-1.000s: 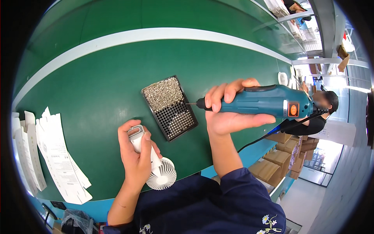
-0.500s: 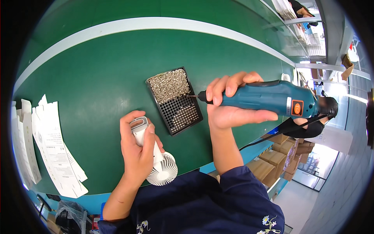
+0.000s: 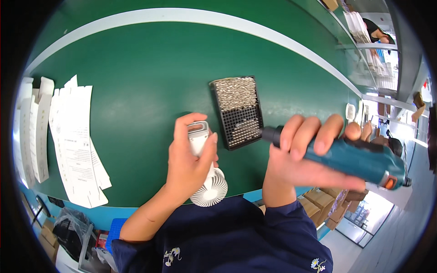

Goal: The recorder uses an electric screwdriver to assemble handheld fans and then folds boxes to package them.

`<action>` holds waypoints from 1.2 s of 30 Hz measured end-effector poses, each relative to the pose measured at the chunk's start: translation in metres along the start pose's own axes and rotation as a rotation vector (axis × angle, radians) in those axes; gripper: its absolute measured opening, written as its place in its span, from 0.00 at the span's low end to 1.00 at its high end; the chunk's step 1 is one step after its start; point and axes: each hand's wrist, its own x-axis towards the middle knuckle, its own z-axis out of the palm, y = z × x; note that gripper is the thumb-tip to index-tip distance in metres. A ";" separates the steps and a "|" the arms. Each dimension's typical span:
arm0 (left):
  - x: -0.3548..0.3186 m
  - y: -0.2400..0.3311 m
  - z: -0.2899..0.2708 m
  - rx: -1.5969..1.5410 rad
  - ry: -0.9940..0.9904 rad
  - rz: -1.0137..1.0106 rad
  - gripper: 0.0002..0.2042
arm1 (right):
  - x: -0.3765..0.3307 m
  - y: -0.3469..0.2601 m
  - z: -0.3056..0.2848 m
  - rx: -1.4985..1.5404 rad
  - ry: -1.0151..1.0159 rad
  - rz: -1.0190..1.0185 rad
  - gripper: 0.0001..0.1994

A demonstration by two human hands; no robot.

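Observation:
My left hand [image 3: 185, 170] is wrapped round the handle of a white handheld fan [image 3: 210, 191]. The fan's round grille points toward my body, and the loop end of its handle faces away. In my right hand [image 3: 314, 145] is a teal electric screwdriver [image 3: 359, 163], held at a slant with its black nose toward the tray. The nose is beside the tray's near right edge; the bit is too blurred to make out. Between and beyond my hands lies a black perforated tray [image 3: 240, 117]. Loose silvery screws [image 3: 235, 93] heap its far half, and more screws stand in rows of near holes.
Flat white printed cartons [image 3: 75, 141] lie on the green table [image 3: 145, 73] at the left. A white slotted object [image 3: 350, 112] stands at the far right. Brown boxes [image 3: 314, 204] are below the table's right side. Other people are at the right, one near a shelf.
My right hand has drawn the screwdriver nearer to me and tilted it, so its nose has gone from the tray's middle to its near right edge. The whole view has shifted; the fan stays held.

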 end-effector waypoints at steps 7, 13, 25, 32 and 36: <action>0.000 0.003 -0.002 0.218 0.005 0.122 0.17 | -0.011 0.029 0.044 0.254 -0.106 0.029 0.46; -0.003 -0.001 -0.008 0.215 -0.015 0.130 0.21 | -0.014 0.037 0.051 0.210 -0.102 0.037 0.48; -0.003 -0.004 -0.008 0.214 -0.030 0.165 0.23 | -0.023 0.035 0.049 0.129 -0.193 0.151 0.44; -0.001 -0.005 -0.005 0.188 0.025 0.182 0.21 | -0.012 0.020 0.055 0.084 -0.059 0.061 0.38; -0.005 0.003 -0.005 0.005 -0.020 0.013 0.20 | 0.012 -0.035 0.002 0.057 0.270 0.118 0.34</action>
